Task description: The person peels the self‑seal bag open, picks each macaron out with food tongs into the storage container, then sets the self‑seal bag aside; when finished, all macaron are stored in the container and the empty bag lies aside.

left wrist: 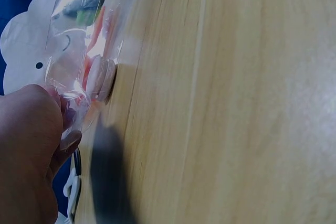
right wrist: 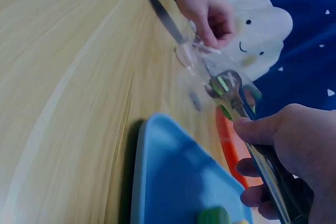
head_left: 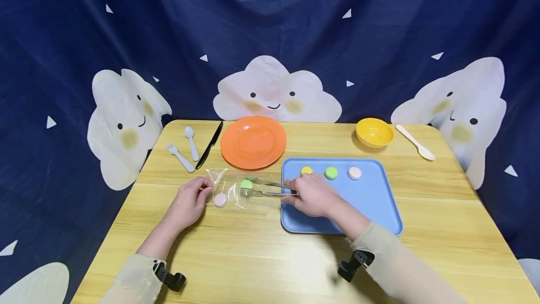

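My left hand (head_left: 189,202) pinches the end of a clear plastic bag (head_left: 236,204) between thumb and fingers. A pale pink macaron (head_left: 220,200) lies in the bag close to those fingers; the left wrist view shows this pink macaron (left wrist: 100,78) standing on edge by the wood. My right hand (head_left: 313,195) grips metal tongs (head_left: 272,194) over the blue tray (head_left: 354,219), and their tips reach left into the bag. Between the tong tips is a green macaron (head_left: 246,184). In the right wrist view the tongs' metal head (right wrist: 227,85) partly covers it.
On the tray sit a yellow macaron (head_left: 306,170), a green macaron (head_left: 331,173) and a pink macaron (head_left: 354,173). Behind are an orange plate (head_left: 253,142), a yellow bowl (head_left: 374,133) and a white spoon (head_left: 415,142). A fork (head_left: 180,158), grey spoon (head_left: 191,144) and black knife (head_left: 209,145) lie back left.
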`<state>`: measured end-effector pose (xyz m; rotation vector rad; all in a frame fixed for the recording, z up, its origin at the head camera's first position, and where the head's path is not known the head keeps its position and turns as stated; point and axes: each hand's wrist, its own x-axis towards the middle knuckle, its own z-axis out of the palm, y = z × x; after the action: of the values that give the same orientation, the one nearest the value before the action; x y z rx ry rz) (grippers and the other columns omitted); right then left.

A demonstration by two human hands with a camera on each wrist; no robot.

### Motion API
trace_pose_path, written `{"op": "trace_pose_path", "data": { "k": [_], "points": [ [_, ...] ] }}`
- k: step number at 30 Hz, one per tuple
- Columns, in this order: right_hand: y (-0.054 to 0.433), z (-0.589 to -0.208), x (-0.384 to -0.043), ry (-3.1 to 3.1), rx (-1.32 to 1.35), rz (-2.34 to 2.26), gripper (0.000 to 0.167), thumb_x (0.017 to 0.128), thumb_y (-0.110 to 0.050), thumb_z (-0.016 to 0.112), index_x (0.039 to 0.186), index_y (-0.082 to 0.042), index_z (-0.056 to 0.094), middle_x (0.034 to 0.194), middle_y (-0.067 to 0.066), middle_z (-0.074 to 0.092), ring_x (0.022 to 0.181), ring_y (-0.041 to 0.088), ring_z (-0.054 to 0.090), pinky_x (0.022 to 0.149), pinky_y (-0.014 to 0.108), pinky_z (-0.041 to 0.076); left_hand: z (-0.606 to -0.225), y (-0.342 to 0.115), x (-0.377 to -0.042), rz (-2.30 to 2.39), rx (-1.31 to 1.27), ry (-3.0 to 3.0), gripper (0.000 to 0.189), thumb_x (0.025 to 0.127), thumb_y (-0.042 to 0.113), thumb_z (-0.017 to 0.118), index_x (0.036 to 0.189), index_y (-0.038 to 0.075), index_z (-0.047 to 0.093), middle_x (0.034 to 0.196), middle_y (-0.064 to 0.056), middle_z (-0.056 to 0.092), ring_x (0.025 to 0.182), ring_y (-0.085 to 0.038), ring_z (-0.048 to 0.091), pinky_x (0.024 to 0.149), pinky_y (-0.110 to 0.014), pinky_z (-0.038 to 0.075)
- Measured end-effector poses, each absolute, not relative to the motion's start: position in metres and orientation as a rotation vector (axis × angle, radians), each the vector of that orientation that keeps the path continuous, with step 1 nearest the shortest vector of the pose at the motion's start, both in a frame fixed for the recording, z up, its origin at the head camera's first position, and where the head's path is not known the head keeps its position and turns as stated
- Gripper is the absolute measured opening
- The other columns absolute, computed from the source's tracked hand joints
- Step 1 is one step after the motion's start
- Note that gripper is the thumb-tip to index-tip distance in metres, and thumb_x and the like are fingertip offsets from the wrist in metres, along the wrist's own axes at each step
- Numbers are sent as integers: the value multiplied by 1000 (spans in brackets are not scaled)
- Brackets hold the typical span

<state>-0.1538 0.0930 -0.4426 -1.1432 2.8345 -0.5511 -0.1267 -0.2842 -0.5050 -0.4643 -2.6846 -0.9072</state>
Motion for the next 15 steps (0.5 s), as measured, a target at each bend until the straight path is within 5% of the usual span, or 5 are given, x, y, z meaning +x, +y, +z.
{"op": "trace_pose_path", "data": {
  "k": [8,15],
  "points": [
    [130,-441,-141,2828,-1115,-611,24,98,-35,78,85,-22,63,59,-12,37,52,5,35,48,27,29,-505,-284,-125,-910,-470,-2667,5,101,1,70,101,6,69,97,-7,71,90,-21,69,79,-45,58],
    [164,-438,-131,2853,-1055,-645,26,98,-33,78,113,-11,79,81,-6,70,56,2,42,52,26,37,-505,-282,-125,-915,-472,-2668,4,102,2,69,101,6,69,97,-7,71,89,-21,68,78,-45,58]
  ]
}}
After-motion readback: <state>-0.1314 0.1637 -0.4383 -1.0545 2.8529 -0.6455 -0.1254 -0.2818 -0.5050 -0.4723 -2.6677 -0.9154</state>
